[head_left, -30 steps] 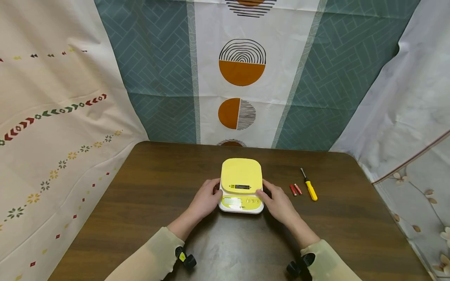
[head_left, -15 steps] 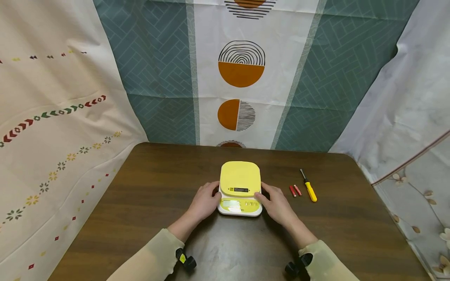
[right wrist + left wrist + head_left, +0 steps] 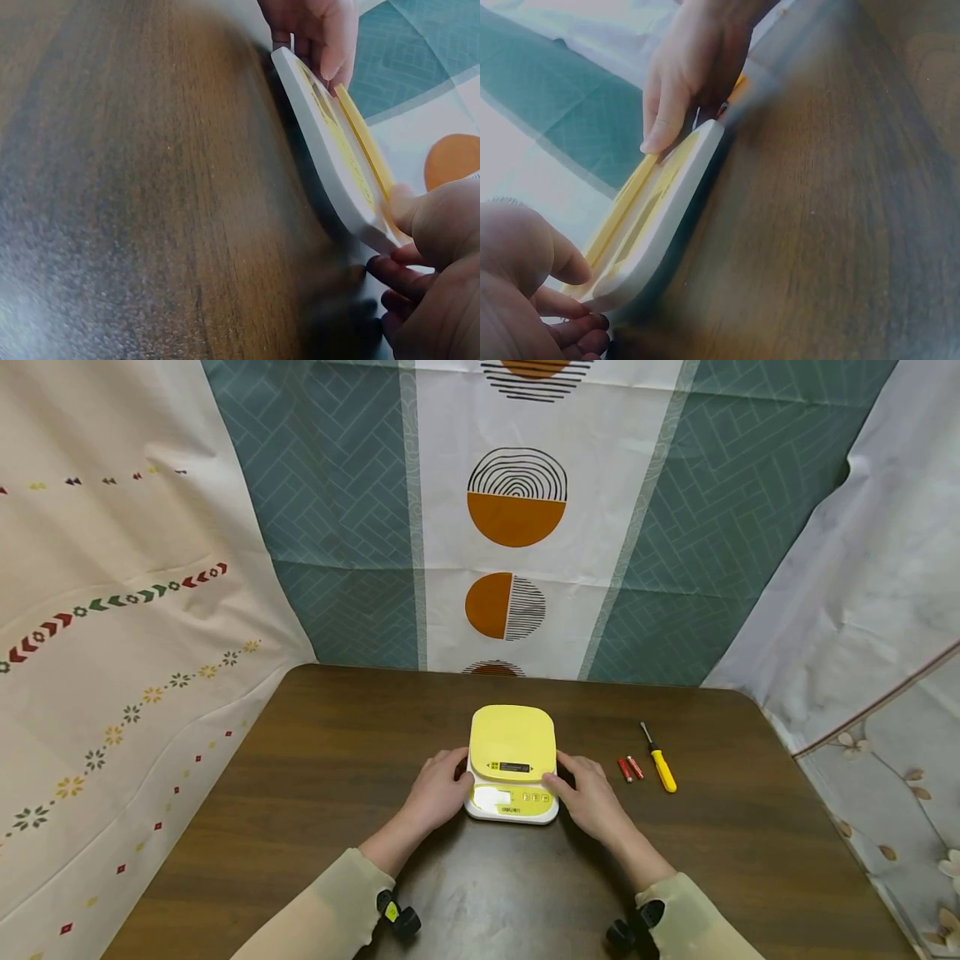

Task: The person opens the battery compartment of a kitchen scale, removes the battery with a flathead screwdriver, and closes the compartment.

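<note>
A yellow and white kitchen scale (image 3: 513, 739) is at the middle of the table, its display and buttons facing the person. My left hand (image 3: 435, 789) grips its left side, with the thumb by the front panel's edge. On the right side, my right hand (image 3: 588, 793) holds it with the thumb on top at the panel's corner. In the right wrist view, the right hand's fingers (image 3: 401, 277) curl at the lower edge of the scale (image 3: 322, 150). A dark band runs under the scale (image 3: 656, 217) in the left wrist view; whether it touches the table cannot be told.
Two red batteries (image 3: 630, 767) lie to the right of the scale. Beyond them is a screwdriver (image 3: 662, 766) with a yellow handle. The brown wooden table (image 3: 337, 735) ends at a patterned cloth (image 3: 510, 527) at the back.
The scale has come slightly toward the person with both hands on it. Glare on its front panel has shifted, and the lettering there shows more clearly. The batteries and screwdriver stay put.
</note>
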The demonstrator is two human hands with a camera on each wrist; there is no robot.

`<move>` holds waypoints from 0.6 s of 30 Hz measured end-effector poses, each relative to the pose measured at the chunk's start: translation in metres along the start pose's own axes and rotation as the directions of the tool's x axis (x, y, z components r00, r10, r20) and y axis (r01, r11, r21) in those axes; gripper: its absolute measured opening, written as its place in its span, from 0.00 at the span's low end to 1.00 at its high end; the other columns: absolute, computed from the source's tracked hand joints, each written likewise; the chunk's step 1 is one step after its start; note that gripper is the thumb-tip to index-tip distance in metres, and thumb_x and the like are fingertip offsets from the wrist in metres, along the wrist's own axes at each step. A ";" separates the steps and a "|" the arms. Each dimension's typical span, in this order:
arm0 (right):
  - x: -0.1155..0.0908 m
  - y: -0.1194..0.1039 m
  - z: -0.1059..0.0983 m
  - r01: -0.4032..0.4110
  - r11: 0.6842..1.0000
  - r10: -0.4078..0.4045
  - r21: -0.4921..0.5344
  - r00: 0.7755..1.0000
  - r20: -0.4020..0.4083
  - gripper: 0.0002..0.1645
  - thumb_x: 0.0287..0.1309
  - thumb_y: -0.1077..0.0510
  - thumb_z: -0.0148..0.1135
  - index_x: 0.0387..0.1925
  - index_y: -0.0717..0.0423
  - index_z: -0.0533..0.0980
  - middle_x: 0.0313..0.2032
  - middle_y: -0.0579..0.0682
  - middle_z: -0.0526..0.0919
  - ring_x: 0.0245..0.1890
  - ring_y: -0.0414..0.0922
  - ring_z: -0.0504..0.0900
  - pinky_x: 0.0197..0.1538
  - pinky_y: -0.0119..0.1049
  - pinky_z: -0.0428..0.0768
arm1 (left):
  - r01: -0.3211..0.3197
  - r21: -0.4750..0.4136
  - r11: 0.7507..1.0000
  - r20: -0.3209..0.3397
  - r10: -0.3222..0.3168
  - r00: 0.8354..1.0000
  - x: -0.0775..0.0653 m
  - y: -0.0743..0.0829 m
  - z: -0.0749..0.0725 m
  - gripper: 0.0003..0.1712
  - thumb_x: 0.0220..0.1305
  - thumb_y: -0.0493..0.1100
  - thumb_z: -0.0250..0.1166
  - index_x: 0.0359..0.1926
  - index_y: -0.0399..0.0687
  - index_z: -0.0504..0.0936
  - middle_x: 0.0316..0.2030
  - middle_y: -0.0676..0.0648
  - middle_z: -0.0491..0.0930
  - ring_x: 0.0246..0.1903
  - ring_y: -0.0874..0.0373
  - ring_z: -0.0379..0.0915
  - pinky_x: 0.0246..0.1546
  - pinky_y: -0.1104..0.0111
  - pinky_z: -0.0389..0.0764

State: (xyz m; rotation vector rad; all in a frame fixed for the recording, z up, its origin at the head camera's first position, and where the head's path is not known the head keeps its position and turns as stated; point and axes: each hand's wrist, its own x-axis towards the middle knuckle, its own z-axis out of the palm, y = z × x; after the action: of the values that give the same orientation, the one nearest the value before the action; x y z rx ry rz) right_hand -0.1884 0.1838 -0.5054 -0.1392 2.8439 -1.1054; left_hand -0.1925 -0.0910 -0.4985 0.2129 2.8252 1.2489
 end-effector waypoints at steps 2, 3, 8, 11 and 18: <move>0.001 0.000 0.000 0.002 1.000 -0.002 -0.004 1.000 -0.003 0.41 0.80 0.46 0.66 0.82 0.62 0.68 0.73 0.64 0.75 0.78 0.65 0.63 0.78 0.69 0.66 | 0.007 0.006 1.000 0.002 -0.007 1.000 0.000 0.001 0.000 0.28 0.79 0.40 0.60 0.75 0.38 0.78 0.67 0.38 0.79 0.68 0.39 0.72 0.67 0.43 0.76; 0.001 0.000 0.000 0.003 1.000 -0.003 -0.006 1.000 -0.005 0.40 0.80 0.46 0.66 0.82 0.62 0.68 0.72 0.64 0.76 0.78 0.65 0.64 0.77 0.69 0.66 | 0.010 0.011 1.000 0.004 -0.010 1.000 0.000 0.002 0.000 0.28 0.79 0.40 0.60 0.75 0.39 0.78 0.67 0.38 0.79 0.68 0.39 0.72 0.67 0.43 0.76; 0.002 -0.002 0.000 0.001 1.000 -0.002 -0.023 1.000 -0.016 0.38 0.80 0.48 0.67 0.80 0.62 0.71 0.69 0.62 0.78 0.77 0.64 0.64 0.75 0.68 0.69 | 0.012 0.047 0.999 0.016 -0.012 1.000 0.002 0.003 0.000 0.27 0.79 0.41 0.61 0.74 0.39 0.80 0.66 0.38 0.80 0.66 0.39 0.73 0.66 0.43 0.77; 0.002 -0.003 0.001 -0.004 0.999 0.004 -0.032 1.000 -0.021 0.38 0.79 0.48 0.68 0.80 0.63 0.71 0.67 0.62 0.78 0.76 0.64 0.65 0.75 0.68 0.70 | 0.007 0.063 0.998 0.021 -0.009 1.000 0.003 0.003 0.000 0.27 0.79 0.42 0.61 0.74 0.39 0.80 0.65 0.38 0.80 0.64 0.40 0.74 0.64 0.43 0.78; 0.002 -0.003 0.003 -0.007 0.999 0.006 -0.046 1.000 -0.017 0.40 0.79 0.46 0.68 0.80 0.63 0.70 0.66 0.61 0.78 0.76 0.64 0.65 0.73 0.67 0.71 | -0.010 0.126 0.992 0.024 0.007 1.000 0.006 -0.001 0.001 0.26 0.79 0.43 0.61 0.72 0.40 0.82 0.62 0.39 0.81 0.61 0.42 0.74 0.61 0.44 0.80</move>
State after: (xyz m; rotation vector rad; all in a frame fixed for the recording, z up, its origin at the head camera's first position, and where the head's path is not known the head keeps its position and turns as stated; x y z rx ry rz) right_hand -0.1895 0.1792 -0.5053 -0.1246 2.8840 -1.0454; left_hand -0.1983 -0.0900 -0.4995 0.2425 2.8879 1.0620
